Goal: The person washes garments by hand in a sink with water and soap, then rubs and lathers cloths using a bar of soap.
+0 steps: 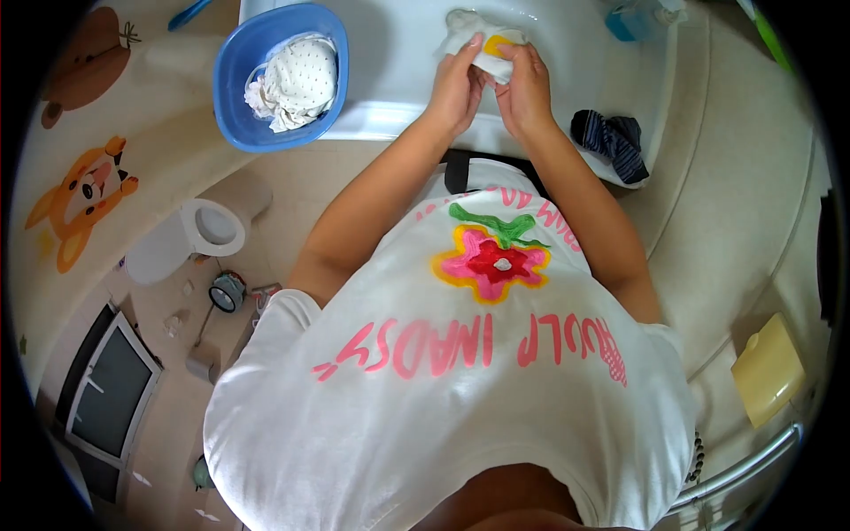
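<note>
Over the white basin (390, 53), a wet white cloth (462, 35) with a yellow patch is bunched between my two hands. My left hand (456, 84) grips its near left side, thumb on top. On the right side, my right hand (524, 84) has its fingers closed on the same cloth, with the thumb by the yellow patch. The fingers underneath are partly hidden by the cloth and the hands. To the right, a dark striped sock (611, 146) lies over the basin's rim.
A blue tub (232, 97) with white dotted fabric (301, 80) stands at the basin's left edge. A bottle of blue liquid (627, 25) is at the back right. The toilet (215, 226) is off to the left, and a yellow box (768, 367) is at the right.
</note>
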